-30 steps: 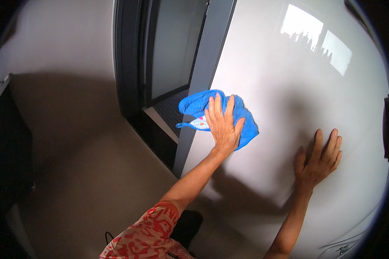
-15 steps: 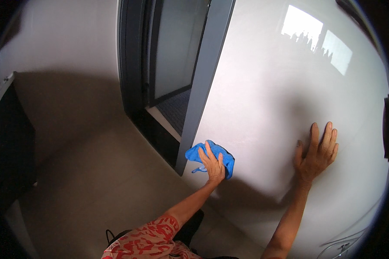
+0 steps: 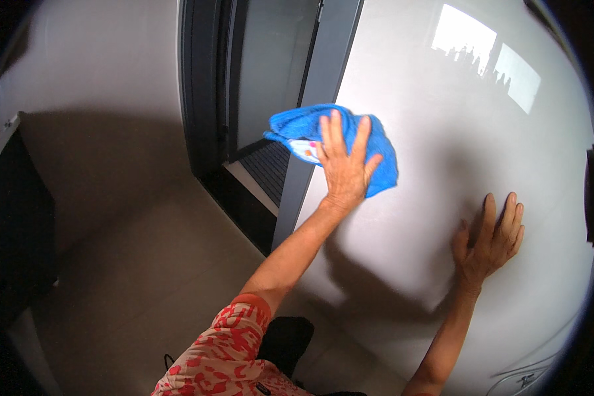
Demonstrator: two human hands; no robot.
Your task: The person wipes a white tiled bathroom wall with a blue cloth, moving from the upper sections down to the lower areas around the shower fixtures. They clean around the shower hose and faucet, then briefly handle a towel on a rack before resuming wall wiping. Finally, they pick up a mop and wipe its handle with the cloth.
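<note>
My left hand point(image 3: 344, 175) holds a blue cloth point(image 3: 383, 155) against the pale glossy wall point(image 3: 416, 86), its fingers spread over the fabric. One side of the cloth overlaps the grey door frame point(image 3: 333, 49) and sticks out past it. A white patch with coloured spots shows on the cloth's lower left part. Farther right, my right hand point(image 3: 487, 247) is open against the same wall, with nothing in it.
Left of the frame stands a door with a frosted panel point(image 3: 277, 72), above a dark threshold point(image 3: 241, 204). A dark cabinet-like thing point(image 3: 16, 218) is at the far left. Thin hoses or cables point(image 3: 525, 373) show at the lower right. Tan floor point(image 3: 158, 264) lies below.
My left hand has slid up the wall with the blue cloth, which looks more spread out now. My right hand has barely shifted on the wall.
</note>
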